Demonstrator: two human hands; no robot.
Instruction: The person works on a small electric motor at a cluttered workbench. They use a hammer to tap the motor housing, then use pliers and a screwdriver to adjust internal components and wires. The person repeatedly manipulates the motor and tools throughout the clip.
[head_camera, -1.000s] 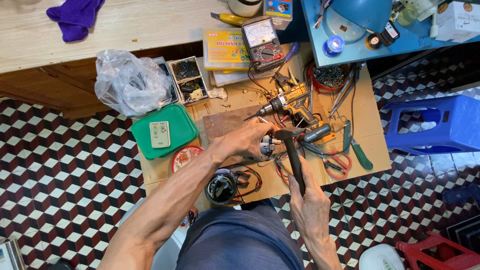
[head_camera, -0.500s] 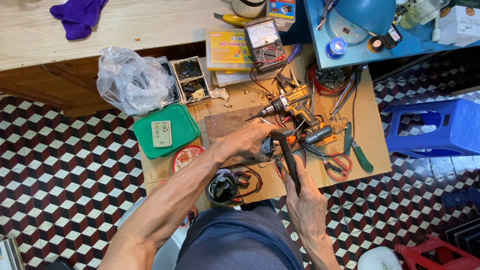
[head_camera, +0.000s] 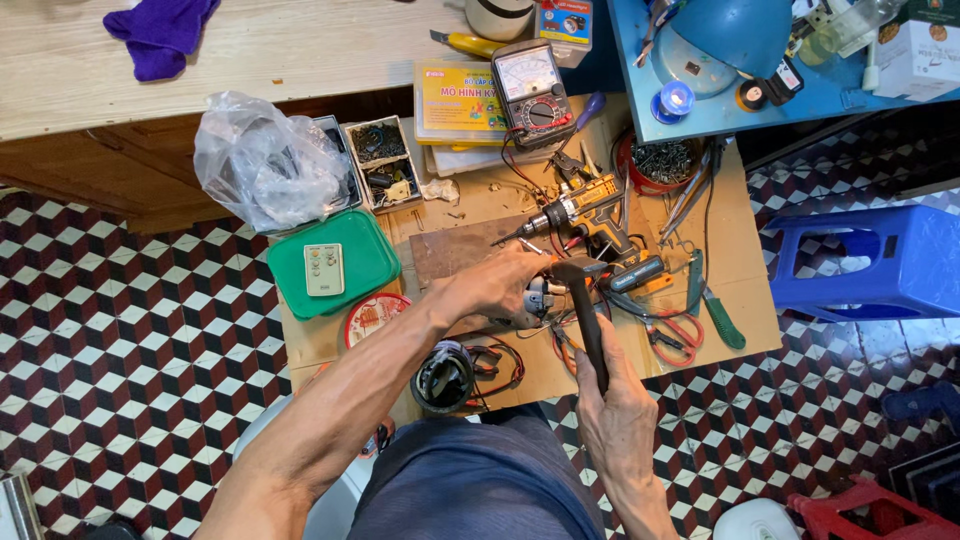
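The right hand (head_camera: 612, 400) is wrapped closed around the lower end of a dark-handled hammer (head_camera: 588, 318), gripping far from the head, a hold that gives reach and swing. The hammer's long axis runs almost straight away from the person, tilted a little to the left, with its head at the far end, just beside the small electric motor (head_camera: 541, 297). The left hand (head_camera: 500, 285) lies curled over that motor from the left, fingers closed on it, seemingly to pin it against the worn board beneath so it cannot roll; how tightly it presses cannot be told. The motor sits near the middle of the low wooden table (head_camera: 740, 250), its metal end facing right toward the hammer head. Just beyond, a yellow-and-black cordless drill (head_camera: 585, 208) lies with its bit pointing left. Red-handled scissors (head_camera: 678, 335) and green-handled pliers (head_camera: 715, 315) lie to the right, within reach. Nearer the person sits a black round part with red and black leads (head_camera: 445, 375). Left of the hands are a green lid carrying a small remote control (head_camera: 324, 268) and a crumpled plastic bag (head_camera: 265, 160); an analogue multimeter (head_camera: 533, 92) rests at the far edge.
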